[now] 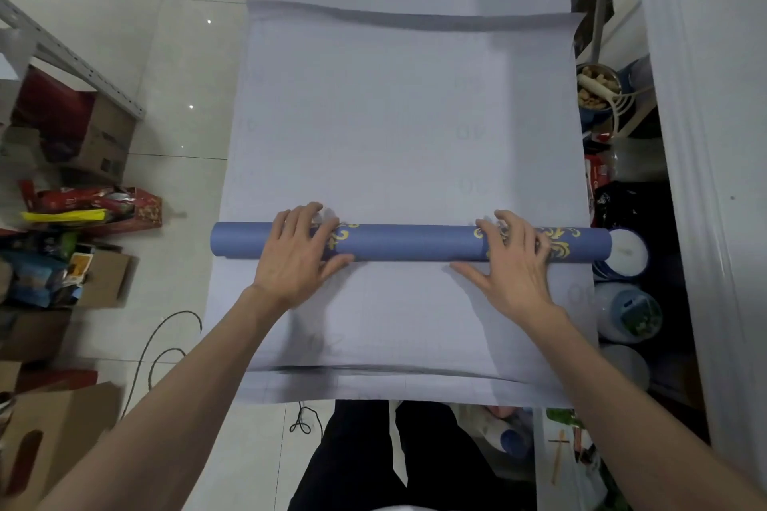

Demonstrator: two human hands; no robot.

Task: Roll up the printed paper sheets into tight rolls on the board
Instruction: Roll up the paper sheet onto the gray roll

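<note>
Starting at the left edge of the board (pixel 232 344), the blue roll (pixel 411 243) is poking its plain end slightly past that edge. Moving in, the left hand (pixel 296 257) is lying flat over the roll, fingers (pixel 309 220) draped across the top and thumb tucked against the near side. It is pressing down, not gripping all the way round. Between the hands, a bare stretch of roll is showing gold scrollwork on blue. Then the right hand (pixel 514 261) is doing the same, palm down, fingers spread over the pattern, thumb reaching along the near side. The hands are sitting well apart, each roughly as far from its own end.

The roll's long axis is running straight across the board, left to right, square to the person's arms. The unrolled sheet (pixel 394 108) is stretching away towards the far edge, so the roll looks set to travel forward, away from the body. Neither hand is closer to it. Uneven pressure could well skew the roll, and its right end is already reaching the right edge.
</note>
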